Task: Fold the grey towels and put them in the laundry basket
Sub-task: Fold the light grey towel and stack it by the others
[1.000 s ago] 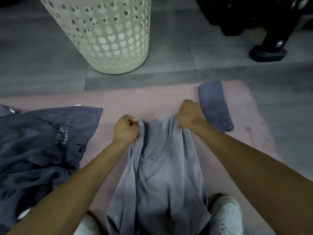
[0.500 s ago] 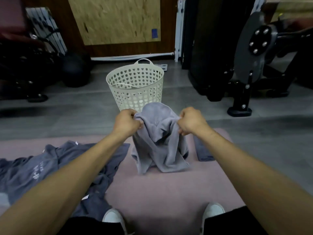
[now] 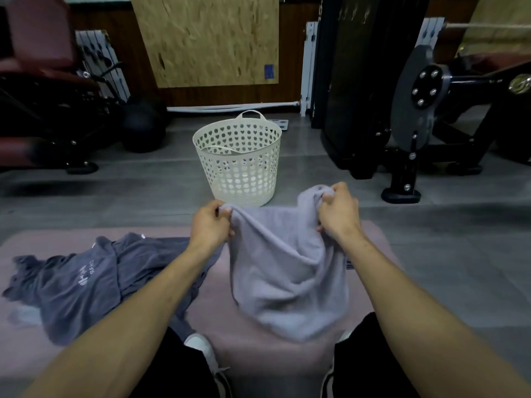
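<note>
Over pink mat, both hands grip hanging grey towel

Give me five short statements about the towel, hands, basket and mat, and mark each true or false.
1. Both the left hand and right hand grip the light grey towel. True.
2. The towel lies flat on the pink mat. False: it hangs from the hands.
3. The white laundry basket stands upright on the floor. True.
4. The basket sits on the mat. False: it stands beyond it.
5. A dark grey garment lies left of the towel. True.
</note>
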Action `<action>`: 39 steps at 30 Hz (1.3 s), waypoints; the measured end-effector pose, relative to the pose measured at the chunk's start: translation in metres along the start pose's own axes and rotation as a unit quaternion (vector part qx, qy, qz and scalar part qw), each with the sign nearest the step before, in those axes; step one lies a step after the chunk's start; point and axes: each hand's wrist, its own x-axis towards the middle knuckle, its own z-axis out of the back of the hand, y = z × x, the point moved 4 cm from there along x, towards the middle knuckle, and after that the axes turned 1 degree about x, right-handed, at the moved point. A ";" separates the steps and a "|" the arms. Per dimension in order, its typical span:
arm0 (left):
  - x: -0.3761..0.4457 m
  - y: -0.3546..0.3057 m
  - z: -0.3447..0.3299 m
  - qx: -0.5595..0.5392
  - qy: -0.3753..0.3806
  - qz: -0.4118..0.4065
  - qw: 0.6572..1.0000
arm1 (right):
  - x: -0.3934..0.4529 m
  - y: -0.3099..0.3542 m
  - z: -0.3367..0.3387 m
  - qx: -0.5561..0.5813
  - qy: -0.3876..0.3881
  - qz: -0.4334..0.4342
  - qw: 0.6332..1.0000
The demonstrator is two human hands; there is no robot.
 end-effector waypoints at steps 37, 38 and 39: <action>-0.016 0.200 -0.003 0.160 -0.051 0.182 0.969 | -0.042 -0.173 -0.083 -0.098 0.075 -0.075 0.989; -0.029 0.211 -0.003 0.161 -0.052 0.197 0.966 | -0.056 -0.185 -0.085 -0.094 0.070 -0.091 0.989; -0.040 0.221 -0.002 0.165 -0.046 0.209 0.963 | -0.069 -0.194 -0.088 -0.093 0.067 -0.103 0.988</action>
